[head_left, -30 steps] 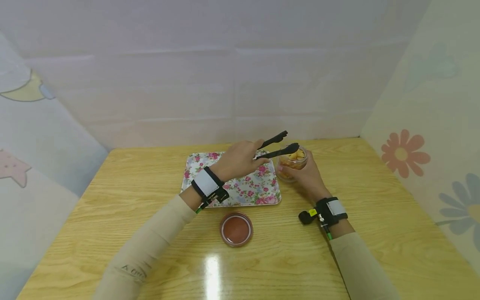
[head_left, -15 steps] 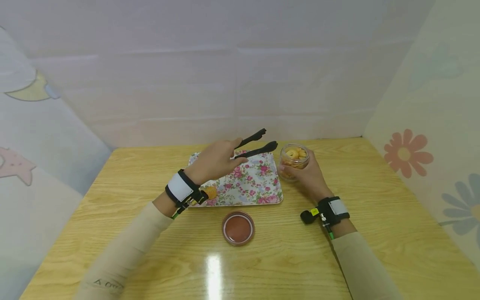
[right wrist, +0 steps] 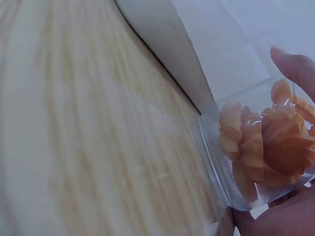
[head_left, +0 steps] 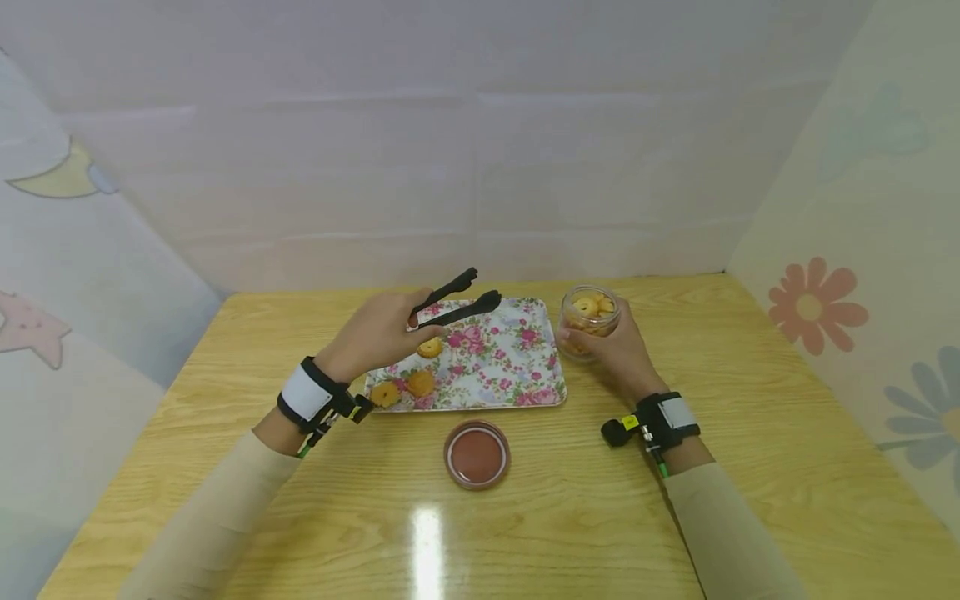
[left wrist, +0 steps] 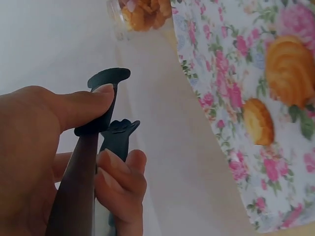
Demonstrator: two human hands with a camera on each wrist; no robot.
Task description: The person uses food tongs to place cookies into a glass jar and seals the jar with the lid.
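Note:
My left hand (head_left: 375,335) grips black tongs (head_left: 453,302) above the left part of a floral tray (head_left: 510,367); the tong tips are apart and carry nothing. In the left wrist view my thumb and fingers (left wrist: 88,110) pinch the tongs (left wrist: 106,123) beside the tray (left wrist: 231,98). Three cookies (head_left: 420,382) lie on the tray's left side. My right hand (head_left: 611,350) holds a clear jar (head_left: 588,321) of cookies standing on the table to the right of the tray. The right wrist view shows the jar (right wrist: 266,142) close up with my fingers round it.
A round reddish-brown lid (head_left: 476,454) lies on the wooden table (head_left: 750,433) in front of the tray. Pale walls with flower and moon pictures close in the table at the back, left and right.
My left hand has carried the tongs leftward from above the jar to above the tray's left side. Three cookies on the tray have come into view. The right hand has stayed on the jar.

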